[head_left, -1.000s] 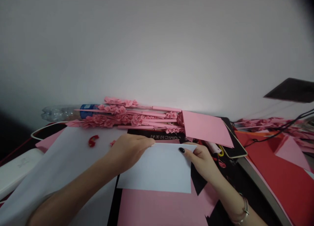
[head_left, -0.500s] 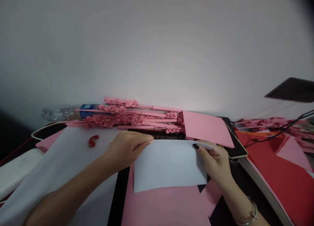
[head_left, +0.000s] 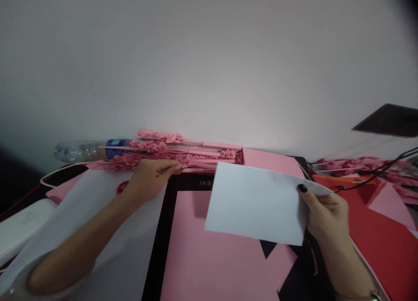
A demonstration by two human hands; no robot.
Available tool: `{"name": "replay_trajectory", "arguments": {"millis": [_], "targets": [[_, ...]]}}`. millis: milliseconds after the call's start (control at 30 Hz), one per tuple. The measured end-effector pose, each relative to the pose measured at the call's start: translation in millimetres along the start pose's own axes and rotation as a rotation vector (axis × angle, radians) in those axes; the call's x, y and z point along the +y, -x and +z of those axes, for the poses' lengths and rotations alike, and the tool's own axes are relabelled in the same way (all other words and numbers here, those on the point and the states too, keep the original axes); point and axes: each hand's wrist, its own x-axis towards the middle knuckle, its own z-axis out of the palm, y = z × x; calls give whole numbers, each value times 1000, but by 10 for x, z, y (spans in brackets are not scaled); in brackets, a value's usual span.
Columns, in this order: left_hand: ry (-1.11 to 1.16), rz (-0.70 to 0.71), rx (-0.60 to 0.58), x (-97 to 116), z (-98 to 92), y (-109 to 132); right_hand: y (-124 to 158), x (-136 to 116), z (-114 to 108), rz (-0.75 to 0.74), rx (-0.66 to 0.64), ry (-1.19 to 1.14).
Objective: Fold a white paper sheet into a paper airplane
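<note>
Pinching a white paper sheet (head_left: 257, 203) by its right edge, the right hand (head_left: 326, 216) is holding it up over a pink sheet (head_left: 209, 253) on a black mat (head_left: 189, 183), while the left hand (head_left: 152, 177) is lying empty, fingers (head_left: 170, 167) together, just beside paper flowers (head_left: 153, 147)

Soft, dim light here, a pale glow across the wall (head_left: 209, 74), corners sinking dark and bending, and the left hand (head_left: 152, 177) slightly smeared by blur!
</note>
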Motion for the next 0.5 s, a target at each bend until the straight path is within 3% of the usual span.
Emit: {"name": "replay_trajectory", "arguments": {"millis": [67,267,500], "targets": [[121,-64,-17,27,3,-18,-2,-4,43,137,-14,-113],[604,-72,-388,229,101,80,117,-44,279,380,-287,-209],[736,-127,-428,275,88,114,185,11,350,462,-392,-224]]}}
